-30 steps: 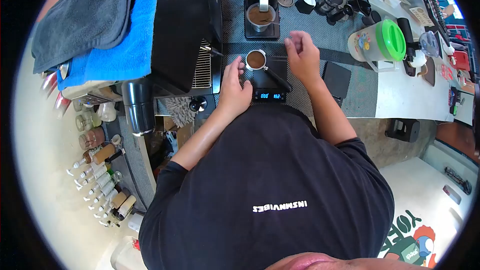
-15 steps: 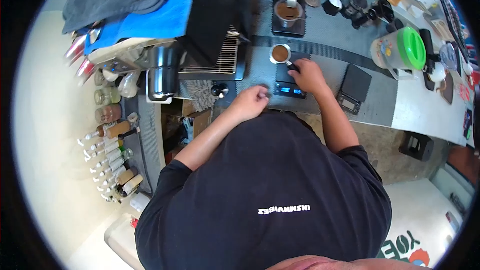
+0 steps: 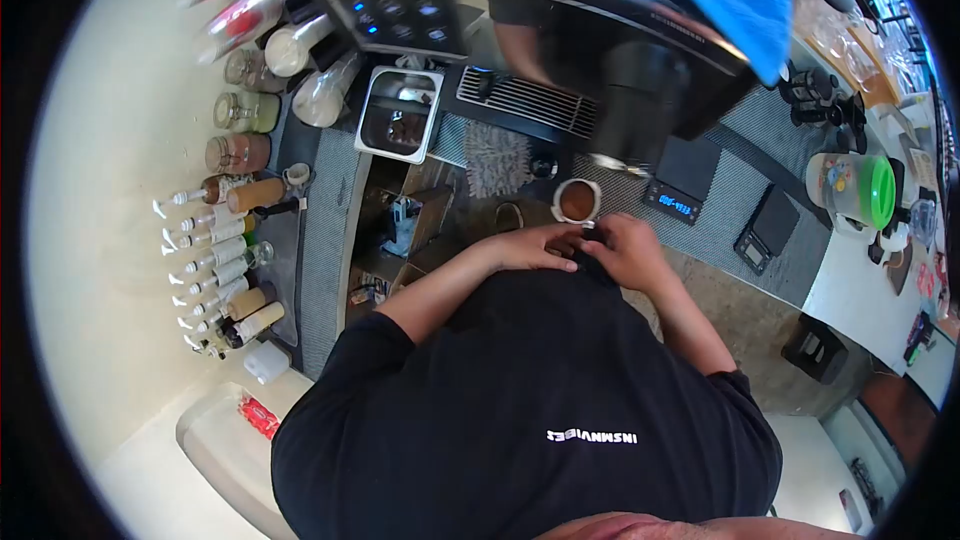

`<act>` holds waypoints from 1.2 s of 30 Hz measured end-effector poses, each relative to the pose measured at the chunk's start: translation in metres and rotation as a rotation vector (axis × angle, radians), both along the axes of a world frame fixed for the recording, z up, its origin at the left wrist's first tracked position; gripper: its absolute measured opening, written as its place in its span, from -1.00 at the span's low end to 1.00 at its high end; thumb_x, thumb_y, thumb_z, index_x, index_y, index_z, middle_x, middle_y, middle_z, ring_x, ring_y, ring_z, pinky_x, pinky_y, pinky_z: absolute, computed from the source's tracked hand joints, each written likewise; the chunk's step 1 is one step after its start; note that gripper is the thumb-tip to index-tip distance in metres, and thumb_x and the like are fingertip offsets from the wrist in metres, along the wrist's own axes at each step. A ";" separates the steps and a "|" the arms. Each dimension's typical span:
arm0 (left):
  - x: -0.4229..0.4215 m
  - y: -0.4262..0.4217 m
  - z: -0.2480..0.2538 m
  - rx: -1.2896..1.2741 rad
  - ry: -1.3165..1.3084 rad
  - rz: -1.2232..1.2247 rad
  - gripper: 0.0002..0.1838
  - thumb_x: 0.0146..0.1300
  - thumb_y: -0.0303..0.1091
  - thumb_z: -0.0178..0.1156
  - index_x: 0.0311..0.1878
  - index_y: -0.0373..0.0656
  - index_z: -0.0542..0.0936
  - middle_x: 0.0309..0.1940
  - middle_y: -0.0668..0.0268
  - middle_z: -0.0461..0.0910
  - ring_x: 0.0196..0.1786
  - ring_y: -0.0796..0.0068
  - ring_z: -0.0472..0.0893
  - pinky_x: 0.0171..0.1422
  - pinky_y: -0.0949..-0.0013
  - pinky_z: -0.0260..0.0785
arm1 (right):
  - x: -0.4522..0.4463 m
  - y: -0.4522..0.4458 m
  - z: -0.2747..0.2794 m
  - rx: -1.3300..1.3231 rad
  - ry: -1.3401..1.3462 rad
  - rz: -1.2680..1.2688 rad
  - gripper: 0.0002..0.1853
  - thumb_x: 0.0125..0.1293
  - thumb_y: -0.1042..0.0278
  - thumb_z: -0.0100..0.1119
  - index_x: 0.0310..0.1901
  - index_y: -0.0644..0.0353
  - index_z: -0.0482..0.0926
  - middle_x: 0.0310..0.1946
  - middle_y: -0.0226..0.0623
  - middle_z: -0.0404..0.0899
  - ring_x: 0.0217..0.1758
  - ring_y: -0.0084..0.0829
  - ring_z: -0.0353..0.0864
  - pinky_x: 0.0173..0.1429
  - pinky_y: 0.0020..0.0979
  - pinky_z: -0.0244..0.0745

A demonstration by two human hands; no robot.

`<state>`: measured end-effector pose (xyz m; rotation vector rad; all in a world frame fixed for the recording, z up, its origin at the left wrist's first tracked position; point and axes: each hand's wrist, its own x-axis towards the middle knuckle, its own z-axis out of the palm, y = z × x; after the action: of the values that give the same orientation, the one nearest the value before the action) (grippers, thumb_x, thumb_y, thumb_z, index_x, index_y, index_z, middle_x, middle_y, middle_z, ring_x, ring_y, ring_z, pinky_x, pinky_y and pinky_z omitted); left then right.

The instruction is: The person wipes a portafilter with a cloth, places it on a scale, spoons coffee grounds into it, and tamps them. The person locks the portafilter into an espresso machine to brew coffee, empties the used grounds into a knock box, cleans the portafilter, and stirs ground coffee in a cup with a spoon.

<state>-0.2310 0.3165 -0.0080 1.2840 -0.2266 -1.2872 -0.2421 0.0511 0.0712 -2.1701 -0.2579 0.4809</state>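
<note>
A portafilter filled with brown ground coffee is held level in front of my body, close to the counter's front edge. My right hand is closed around its dark handle, which the fingers mostly hide. Just left of the handle is my left hand, its thumb apart from the fingers and nothing gripped in it. Whether its fingertips touch the handle I cannot tell. A scale with a lit blue display lies beyond my right hand. Nearby on the counter stands a small black-topped tool.
The espresso machine looms over the counter, its slatted drip tray below. A shaggy grey cloth and a metal bin are to the left. A second scale and a green-lidded container are at right.
My right hand has lifted the portafilter off the scale and brought it toward my body and the machine. My left hand has moved in beside the handle, its fingers opening. The view has turned left.
</note>
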 end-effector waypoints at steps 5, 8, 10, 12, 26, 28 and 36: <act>-0.017 0.063 0.002 0.042 -0.173 0.166 -0.35 0.43 -0.30 0.52 0.51 -0.31 0.60 0.36 0.15 0.74 0.38 0.33 0.70 0.54 0.19 0.52 | 0.004 0.119 -0.021 0.065 -0.027 -0.043 -0.57 0.34 0.10 0.64 -0.12 0.36 0.73 -0.23 0.03 0.72 -0.16 0.10 0.78 -0.07 -0.01 0.65; -0.029 0.093 -0.005 -0.015 -0.154 0.423 -0.56 0.44 -0.35 0.38 0.31 -0.31 0.66 0.15 0.20 0.78 0.20 0.36 0.75 0.38 0.20 0.58 | 0.013 0.165 -0.030 0.103 0.034 -0.076 -0.55 0.36 0.08 0.65 -0.10 0.37 0.73 -0.24 0.04 0.72 -0.19 0.04 0.78 -0.09 -0.06 0.65; -0.029 0.113 -0.009 -0.039 -0.144 0.480 -0.59 0.42 -0.37 0.31 0.28 -0.30 0.65 0.06 0.22 0.75 0.10 0.35 0.74 0.29 0.19 0.60 | 0.019 0.182 -0.038 0.108 0.084 -0.032 -0.57 0.38 0.11 0.63 -0.04 0.35 0.76 -0.22 0.02 0.72 -0.19 0.02 0.79 -0.08 -0.07 0.66; -0.032 0.130 -0.021 -0.091 -0.095 0.497 -0.61 0.39 -0.42 0.23 0.25 -0.29 0.63 -0.05 0.24 0.71 -0.02 0.33 0.73 0.18 0.18 0.61 | 0.019 0.195 -0.042 0.126 0.091 0.014 -0.61 0.40 0.15 0.61 0.01 0.32 0.79 -0.20 0.01 0.73 -0.16 0.00 0.80 -0.06 -0.09 0.66; -0.046 0.176 -0.043 0.034 0.127 0.680 -0.73 0.55 -0.21 0.32 0.04 -0.23 0.60 -0.50 0.31 0.54 -0.49 0.40 0.59 -0.33 0.26 0.46 | 0.034 0.190 -0.097 -0.237 -0.425 0.056 -0.67 0.35 0.50 0.34 0.14 0.12 0.75 0.06 -0.13 0.70 0.08 0.02 0.78 0.11 -0.01 0.76; -0.046 0.178 -0.045 0.095 0.077 0.639 -0.71 0.57 -0.17 0.37 0.02 -0.21 0.60 -0.52 0.33 0.56 -0.51 0.42 0.60 -0.35 0.27 0.45 | 0.020 0.178 -0.075 -0.213 -0.418 0.054 -0.71 0.34 0.50 0.36 0.08 0.13 0.76 0.02 -0.14 0.71 0.06 0.02 0.78 0.10 -0.02 0.76; -0.038 0.155 -0.066 0.147 0.025 0.474 -0.68 0.55 -0.11 0.44 -0.19 -0.15 0.62 -0.53 0.38 0.58 -0.55 0.48 0.60 -0.40 0.27 0.49 | 0.002 0.039 -0.039 -0.531 -0.585 0.089 -0.61 0.30 0.51 0.41 0.18 0.14 0.74 0.10 -0.08 0.71 0.15 0.09 0.76 0.18 -0.03 0.76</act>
<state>-0.2693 0.4719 -0.0740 1.3448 0.1866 -0.9231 -0.2403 0.0901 0.0320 -2.7972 -0.6015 -0.0711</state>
